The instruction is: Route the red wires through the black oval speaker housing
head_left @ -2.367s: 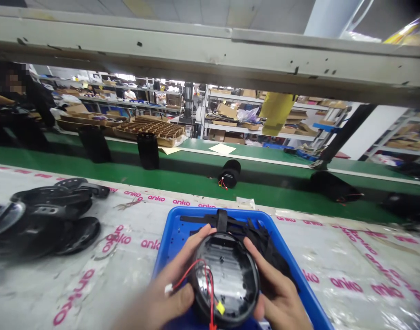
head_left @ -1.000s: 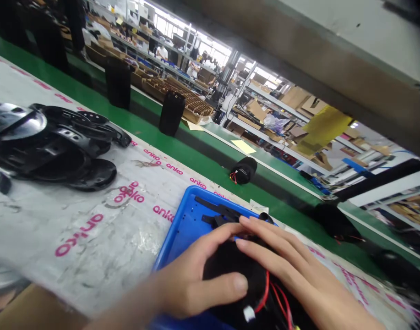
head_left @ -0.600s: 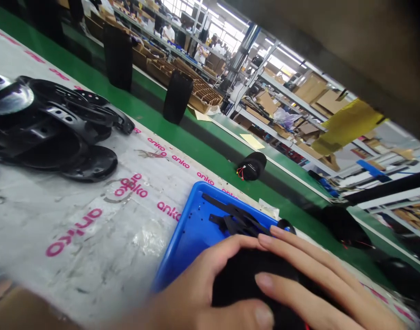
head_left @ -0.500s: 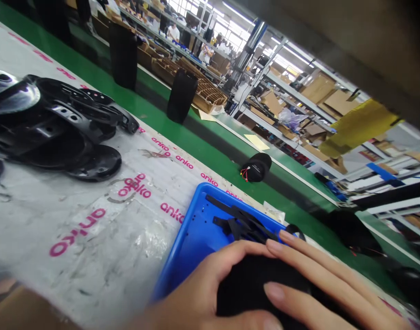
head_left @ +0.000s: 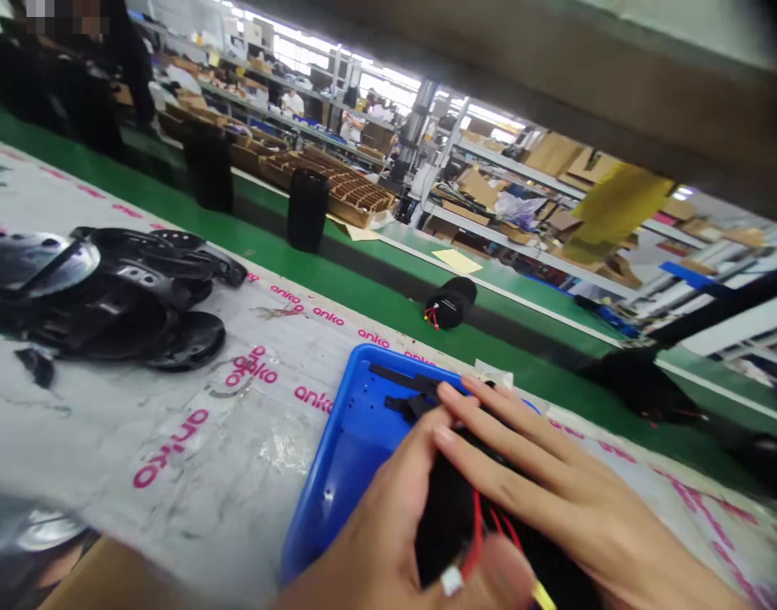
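Both hands are down at the near edge of the table, over the blue tray (head_left: pixel 346 457). My left hand (head_left: pixel 388 542) is wrapped around the left side of the black round part (head_left: pixel 448 517), thumb and fingers pressed against it, so that's a firm hold. My right hand (head_left: pixel 553 491) lies flat across the top of the same part, fingers stretched out long and close together, tips reaching toward the tray's far rim. Red wires (head_left: pixel 475 529) spill out between the two hands, with a small white connector (head_left: pixel 452 580) at the bottom and a yellow tag (head_left: pixel 541 596) beside it. Black straps (head_left: pixel 404 394) sit in the tray's far end, just past my fingertips. Over at the left end of the table there's a pile of black plastic shells (head_left: pixel 108 296), well apart from the tray. Beyond the table's far edge runs the green conveyor (head_left: pixel 337 284), carrying a black cylinder lying on its side (head_left: pixel 450 302) and an upright one (head_left: pixel 307 209). The picture is blurry near the bottom edge.
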`<move>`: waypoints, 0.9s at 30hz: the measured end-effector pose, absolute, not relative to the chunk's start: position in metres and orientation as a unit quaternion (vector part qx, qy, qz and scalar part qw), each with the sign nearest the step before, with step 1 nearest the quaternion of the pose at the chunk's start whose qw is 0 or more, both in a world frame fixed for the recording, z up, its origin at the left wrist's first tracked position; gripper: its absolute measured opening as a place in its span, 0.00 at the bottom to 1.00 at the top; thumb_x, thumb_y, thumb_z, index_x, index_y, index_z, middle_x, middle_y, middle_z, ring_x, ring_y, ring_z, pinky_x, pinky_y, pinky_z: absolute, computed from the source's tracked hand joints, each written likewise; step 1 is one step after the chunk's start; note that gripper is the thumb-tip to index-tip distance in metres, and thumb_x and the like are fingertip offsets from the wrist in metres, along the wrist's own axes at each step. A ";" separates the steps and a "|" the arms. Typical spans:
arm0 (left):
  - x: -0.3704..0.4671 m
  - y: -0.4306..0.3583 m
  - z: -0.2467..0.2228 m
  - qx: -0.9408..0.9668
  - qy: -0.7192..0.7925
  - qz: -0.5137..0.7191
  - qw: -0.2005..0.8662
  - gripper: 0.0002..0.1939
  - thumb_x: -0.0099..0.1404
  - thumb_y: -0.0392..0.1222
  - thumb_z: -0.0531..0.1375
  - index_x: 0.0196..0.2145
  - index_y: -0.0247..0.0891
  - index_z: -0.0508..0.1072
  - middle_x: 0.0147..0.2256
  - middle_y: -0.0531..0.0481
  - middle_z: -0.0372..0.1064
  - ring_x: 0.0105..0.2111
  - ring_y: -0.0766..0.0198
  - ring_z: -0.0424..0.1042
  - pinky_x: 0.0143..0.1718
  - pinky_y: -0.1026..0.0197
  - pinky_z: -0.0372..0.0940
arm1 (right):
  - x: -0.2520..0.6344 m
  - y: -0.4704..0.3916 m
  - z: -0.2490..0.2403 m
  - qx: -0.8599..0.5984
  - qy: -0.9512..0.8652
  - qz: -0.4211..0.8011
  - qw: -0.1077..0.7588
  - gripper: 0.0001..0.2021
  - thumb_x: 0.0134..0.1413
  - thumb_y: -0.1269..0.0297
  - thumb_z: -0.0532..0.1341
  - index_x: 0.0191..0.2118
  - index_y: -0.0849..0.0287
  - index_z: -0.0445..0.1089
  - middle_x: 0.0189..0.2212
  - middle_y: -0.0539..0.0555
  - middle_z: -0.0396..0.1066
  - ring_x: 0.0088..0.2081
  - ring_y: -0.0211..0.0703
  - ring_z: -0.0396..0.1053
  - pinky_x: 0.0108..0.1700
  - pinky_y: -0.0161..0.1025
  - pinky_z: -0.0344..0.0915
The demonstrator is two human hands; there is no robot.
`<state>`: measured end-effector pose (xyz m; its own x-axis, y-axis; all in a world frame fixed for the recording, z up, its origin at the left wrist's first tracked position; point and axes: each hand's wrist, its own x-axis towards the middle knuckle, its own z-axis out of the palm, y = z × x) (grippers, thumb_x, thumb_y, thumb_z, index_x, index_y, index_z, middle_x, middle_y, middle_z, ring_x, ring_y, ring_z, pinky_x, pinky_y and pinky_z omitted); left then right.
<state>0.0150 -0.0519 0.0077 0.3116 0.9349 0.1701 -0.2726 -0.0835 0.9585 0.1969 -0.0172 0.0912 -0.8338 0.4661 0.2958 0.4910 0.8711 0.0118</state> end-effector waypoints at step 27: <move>0.011 -0.045 0.014 0.510 0.373 0.513 0.581 0.20 0.59 0.58 0.65 0.49 0.67 0.73 0.50 0.70 0.74 0.50 0.63 0.73 0.46 0.73 0.67 | 0.220 -0.052 0.005 -0.234 -0.627 0.542 0.509 0.26 0.59 0.63 0.70 0.60 0.33 0.66 0.67 0.44 0.55 0.67 0.38 0.53 0.67 0.39 0.50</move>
